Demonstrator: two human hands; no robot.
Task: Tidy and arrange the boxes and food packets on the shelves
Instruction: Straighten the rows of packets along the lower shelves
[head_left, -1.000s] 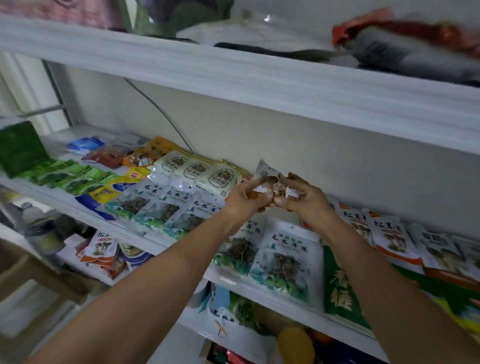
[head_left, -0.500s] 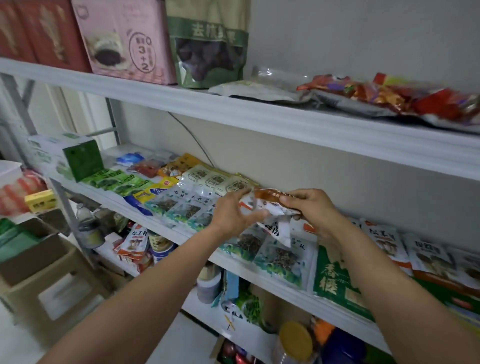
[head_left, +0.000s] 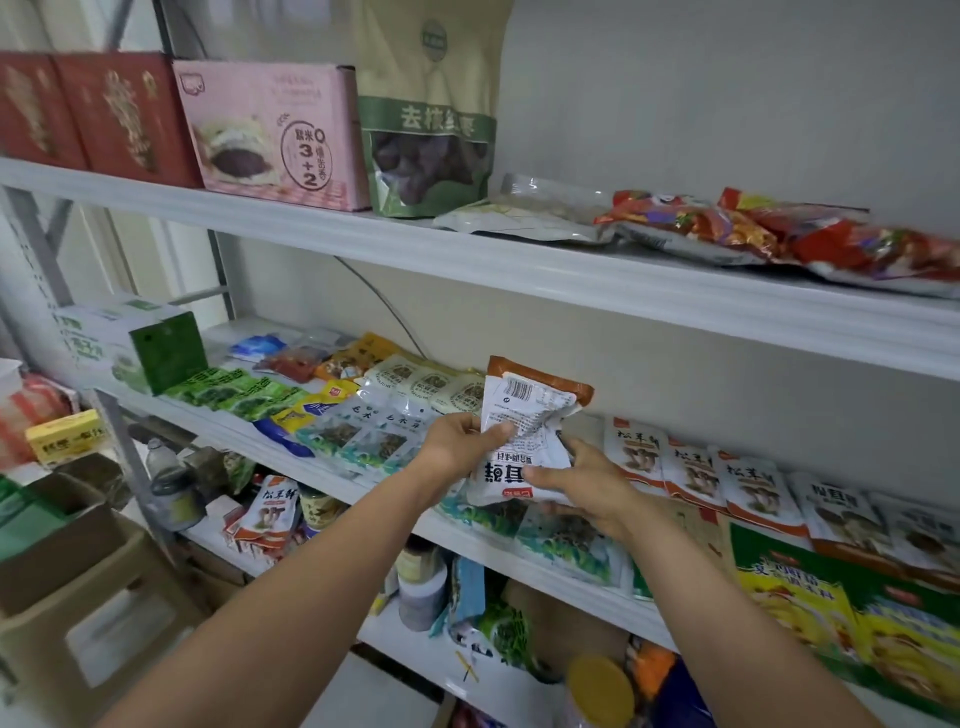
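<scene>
Above the middle shelf (head_left: 519, 558) I hold white food packets (head_left: 524, 421) with an orange-brown top edge, barcode side facing me and upside down. My left hand (head_left: 460, 441) pinches their left edge, thumb on the front. My right hand (head_left: 582, 486) grips the lower right corner from below. Rows of flat food packets (head_left: 363, 436) lie on the shelf under and to the left of my hands. Similar white and orange packets (head_left: 691, 467) lie in a row to the right.
The upper shelf (head_left: 571, 280) carries red boxes (head_left: 93, 114), a pink box (head_left: 270, 135), a green pouch (head_left: 431, 150) and red snack bags (head_left: 779, 234). A green box (head_left: 161, 348) stands at the middle shelf's left end. Cardboard boxes (head_left: 78, 587) sit low at left.
Both hands lifted the packets off the shelf and turned them upright, so the barcode side now faces me. The camera tilted up, showing more of the upper shelf.
</scene>
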